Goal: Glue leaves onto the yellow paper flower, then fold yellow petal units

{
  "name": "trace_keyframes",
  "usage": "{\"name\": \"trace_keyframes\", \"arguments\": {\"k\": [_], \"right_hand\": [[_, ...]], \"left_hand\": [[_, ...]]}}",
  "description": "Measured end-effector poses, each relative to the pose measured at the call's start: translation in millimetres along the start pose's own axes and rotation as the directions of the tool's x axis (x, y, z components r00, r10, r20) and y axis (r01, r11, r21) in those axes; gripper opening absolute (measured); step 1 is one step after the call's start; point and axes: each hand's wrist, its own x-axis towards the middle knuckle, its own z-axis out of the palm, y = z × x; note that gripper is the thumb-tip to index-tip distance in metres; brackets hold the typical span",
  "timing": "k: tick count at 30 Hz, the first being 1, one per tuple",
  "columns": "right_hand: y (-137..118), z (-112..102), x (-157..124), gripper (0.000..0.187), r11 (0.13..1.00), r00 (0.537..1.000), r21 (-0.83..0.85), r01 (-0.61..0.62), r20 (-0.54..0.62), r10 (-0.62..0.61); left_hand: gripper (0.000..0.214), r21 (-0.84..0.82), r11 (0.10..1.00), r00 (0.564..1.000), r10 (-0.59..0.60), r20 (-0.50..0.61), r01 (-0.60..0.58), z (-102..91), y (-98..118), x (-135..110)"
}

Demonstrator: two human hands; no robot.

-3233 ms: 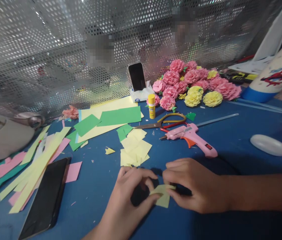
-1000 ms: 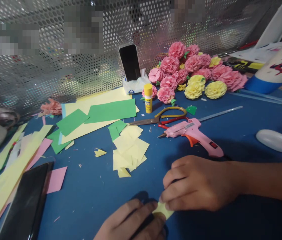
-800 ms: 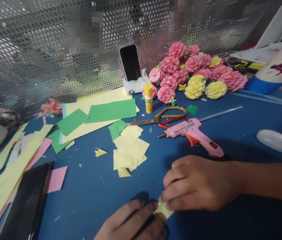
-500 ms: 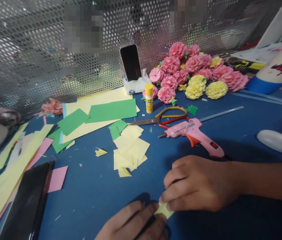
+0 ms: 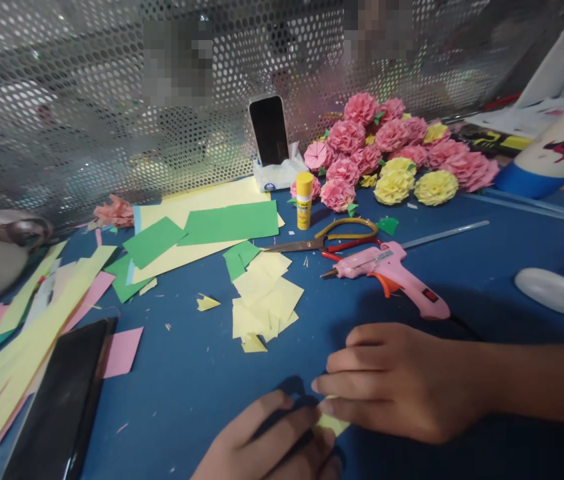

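Between my hands, low in the head view, lies a small pale yellow paper piece [image 5: 333, 421] against the blue table. My left hand [image 5: 272, 440] grips its left side, fingers bent and thumb close by. From the right, my right hand [image 5: 397, 383] presses its fingertips on the paper's upper edge. My fingers cover part of the piece, so its folds do not show fully. Loose pale yellow paper squares [image 5: 267, 297] are piled beyond my left hand. A pink glue gun [image 5: 392, 270] rests just past my right hand.
Scissors [image 5: 322, 241] and a glue stick [image 5: 304, 201] stand near green paper [image 5: 232, 221]. Pink and yellow paper flowers [image 5: 362, 147] fill the back right. A black phone [image 5: 59, 400] and paper strips [image 5: 47, 333] lie left; a white oval object [image 5: 555, 292] sits right.
My right hand's fingers have shifted slightly along the paper, and its index finger now reaches further out. The view has tilted a little; the other things lie as before.
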Motion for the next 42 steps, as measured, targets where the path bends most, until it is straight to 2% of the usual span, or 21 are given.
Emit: {"name": "trace_keyframes", "arguments": {"k": [2,6,9,12,16,19,21,23,24,27,28,31,36,39,42], "right_hand": [[-7,2,2,0.037,0.998,0.997,-0.026,-0.052,0.047,0.053],[-23,9,3,0.046,0.992,0.989,-0.093,-0.088,0.113,0.099],[-37,9,2,0.049,0.966,0.985,-0.225,-0.129,0.085,0.152],[-49,5,-1,0.061,0.924,0.978,-0.344,-0.168,0.059,0.200],[-55,-3,-4,0.073,0.913,0.975,-0.366,-0.179,0.058,0.215],[-49,-7,-5,0.064,0.912,0.975,-0.375,-0.166,0.075,0.208],[-42,-10,-3,0.045,0.926,0.981,-0.364,-0.101,0.118,0.154],[-35,-13,0,0.028,0.945,0.975,-0.317,-0.078,0.173,0.138],[-32,-14,2,0.022,0.949,0.963,-0.288,-0.131,0.191,0.191],[-27,-13,7,0.032,0.942,0.940,-0.232,-0.243,0.184,0.288],[-26,-11,9,0.033,0.941,0.941,-0.229,-0.250,0.173,0.292],[-22,-6,10,0.020,0.949,0.956,-0.198,-0.247,0.113,0.272],[-19,-5,5,0.028,0.962,0.962,0.003,-0.272,0.008,0.272],[-18,-10,5,0.020,0.896,0.920,0.218,-0.386,0.016,0.392],[-17,-13,8,0.017,0.719,0.858,0.495,-0.488,0.121,0.500]], "left_hand": [[0.018,0.005,1.000,1.000,0.005,-0.024,-0.005,5.9,0,-2],[0.020,0.039,0.999,0.999,0.014,0.038,-0.015,12.5,1,-7],[0.028,0.053,0.999,0.997,0.000,0.074,-0.004,5.1,2,-9],[0.030,0.054,0.999,0.995,-0.006,0.099,0.001,-7.8,4,-6],[0.024,0.041,0.999,0.997,0.032,0.069,-0.035,-16.2,5,5],[0.015,0.043,0.999,1.000,0.012,0.000,-0.012,-13.4,5,11],[0.013,0.046,0.998,0.998,-0.047,-0.036,0.049,-9.9,5,13],[0.020,0.033,0.995,0.994,-0.096,-0.052,0.098,-7.2,5,15],[0.023,0.007,0.992,0.991,-0.126,-0.046,0.127,-6.5,5,16],[0.022,-0.113,0.966,0.973,-0.231,0.024,0.232,-6.5,5,20],[0.020,-0.153,0.950,0.962,-0.268,0.049,0.273,-6.7,4,22],[0.015,-0.228,0.903,0.931,-0.354,0.093,0.366,-6.6,2,25],[0.003,-0.340,0.828,0.892,-0.440,0.099,0.446,-7.6,-1,27],[0.011,-0.388,0.822,0.900,-0.433,0.048,0.416,-10.9,-3,25],[0.013,-0.396,0.844,0.916,-0.401,-0.020,0.361,-13.5,-2,22]]}}
